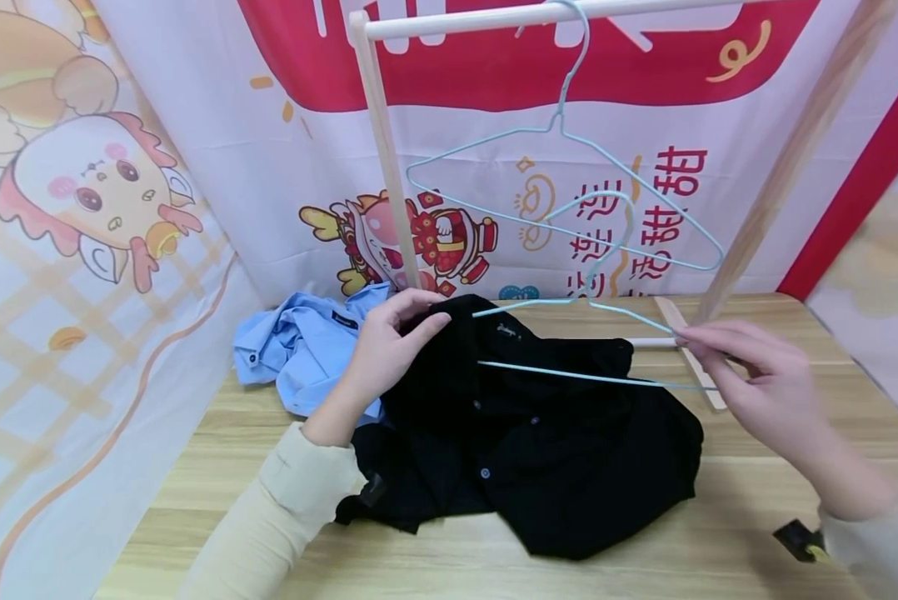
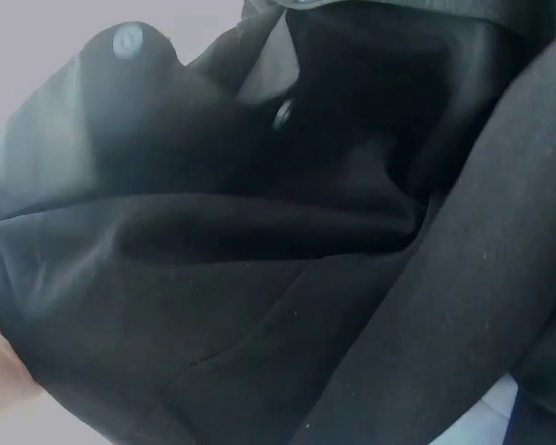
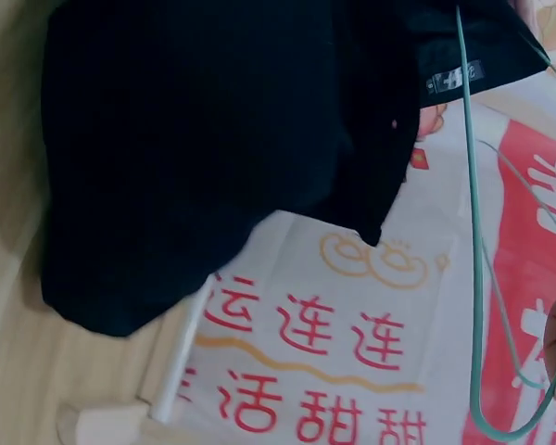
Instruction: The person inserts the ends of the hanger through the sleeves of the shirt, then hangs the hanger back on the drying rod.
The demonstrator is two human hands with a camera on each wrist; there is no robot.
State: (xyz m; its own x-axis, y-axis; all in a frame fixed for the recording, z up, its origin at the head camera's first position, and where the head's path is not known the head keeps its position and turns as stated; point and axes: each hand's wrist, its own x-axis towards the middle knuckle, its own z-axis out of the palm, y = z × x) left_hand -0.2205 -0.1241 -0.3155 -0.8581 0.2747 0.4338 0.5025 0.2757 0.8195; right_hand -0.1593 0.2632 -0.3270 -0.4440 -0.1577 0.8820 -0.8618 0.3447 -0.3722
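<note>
Head cam: the left hand (image 1: 392, 343) had its fingers pinching the black shirt (image 1: 591, 467) near its neck, seemingly to hold it up over one end of the pale hanger (image 1: 569, 372). The right hand (image 1: 767, 383) pinched the opposite end, probably for steadiness. Most shirt fabric lay on the counter (image 1: 756, 517).

Left wrist cam: mostly folds showed.

Right wrist cam: that hanger corner was bare, I guess leaving grip room.

Head view: bright, diffuse light; soft shadow on near right of tabletop (image 1: 752, 479). Black shirt (image 1: 576, 467) very dark, fold detail mostly lost. Wooden rack (image 1: 799, 150) posts splay, wide-angle distortion. Left wrist view: hazy, low contrast, soft focus; pale sheen across shirt at left. Right wrist view: shirt nearly featureless; backdrop (image 3: 417, 320) lettering legible, slightly soft.
</note>
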